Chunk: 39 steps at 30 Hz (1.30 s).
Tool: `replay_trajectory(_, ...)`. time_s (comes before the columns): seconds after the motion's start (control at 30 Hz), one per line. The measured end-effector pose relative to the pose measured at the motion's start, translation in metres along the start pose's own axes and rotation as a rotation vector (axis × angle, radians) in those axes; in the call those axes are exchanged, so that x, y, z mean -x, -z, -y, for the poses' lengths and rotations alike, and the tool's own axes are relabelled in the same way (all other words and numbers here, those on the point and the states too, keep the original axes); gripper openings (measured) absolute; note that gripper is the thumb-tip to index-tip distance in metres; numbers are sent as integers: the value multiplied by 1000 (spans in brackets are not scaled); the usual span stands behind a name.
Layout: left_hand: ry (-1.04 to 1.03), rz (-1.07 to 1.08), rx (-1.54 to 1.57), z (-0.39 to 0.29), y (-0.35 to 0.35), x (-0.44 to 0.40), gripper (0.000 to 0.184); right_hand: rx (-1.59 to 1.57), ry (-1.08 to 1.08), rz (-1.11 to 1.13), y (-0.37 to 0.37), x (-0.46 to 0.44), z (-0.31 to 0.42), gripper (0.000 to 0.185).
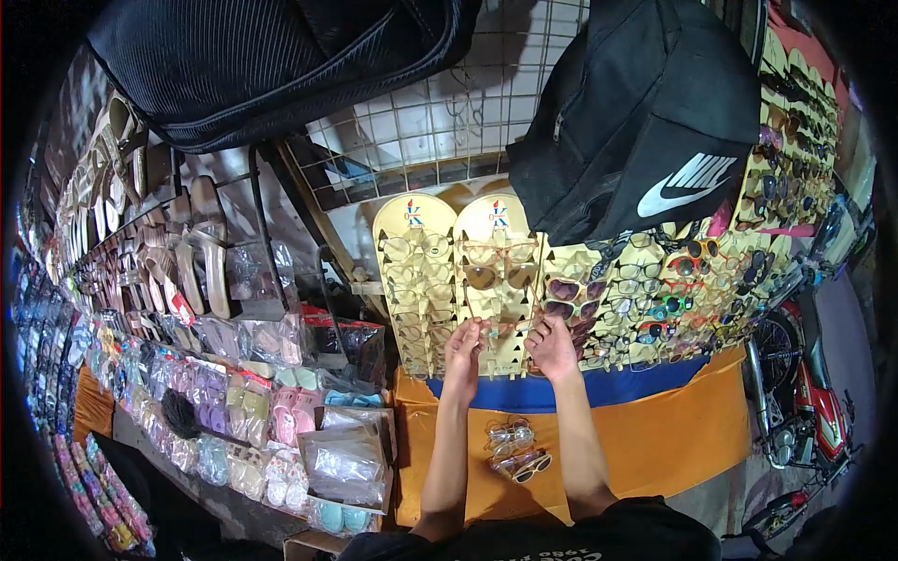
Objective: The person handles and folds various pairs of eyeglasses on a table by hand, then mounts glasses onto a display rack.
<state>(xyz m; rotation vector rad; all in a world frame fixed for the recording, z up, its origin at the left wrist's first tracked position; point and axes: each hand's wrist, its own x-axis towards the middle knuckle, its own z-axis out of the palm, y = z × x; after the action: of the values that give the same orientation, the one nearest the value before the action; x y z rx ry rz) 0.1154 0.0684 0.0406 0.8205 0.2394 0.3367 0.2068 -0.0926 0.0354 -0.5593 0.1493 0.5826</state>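
Note:
My left hand [464, 342] and my right hand [552, 343] are raised in front of the second cream display board [496, 217]. Between them is a thin-framed pair of glasses [505, 329], its ends at my pinched fingers. Just above my hands, brown-tinted sunglasses [498, 276] sit on the same board. Sunglasses with dark lenses [572, 299] are on the board beside my right hand. Below, between my forearms, several loose pairs of glasses [516, 451] lie on the orange cloth [645, 444].
Black bags hang above, one at the upper left [281, 79] and a Nike bag [645, 140] at the upper right. Sandals [210, 252] and wrapped slippers [295, 411] fill the left. More eyewear boards [786, 140] stand right, near a red motorcycle [828, 411].

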Motion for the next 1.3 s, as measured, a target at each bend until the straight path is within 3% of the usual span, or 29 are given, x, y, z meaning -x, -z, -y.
replay_trajectory(0.2,-42,16,74,8,7,2,21,66,18,-17,3,0,-8,28)
replay_trajectory(0.63,-47,-2,-37,7,10,-2,23,40,8,-2,8,-2,-13,26)
replay_trajectory(0.83,-13,-69,-147,0,7,-23,27,190,93,14,-7,-9,-7,26)
replay_trajectory(0.97,-105,-117,-240,-1,3,-49,27,319,207,-28,-25,-17,-5,22)
replay_trajectory(1.3,-253,-157,-241,10,5,-77,27,307,203,-138,-21,-45,-16,17)
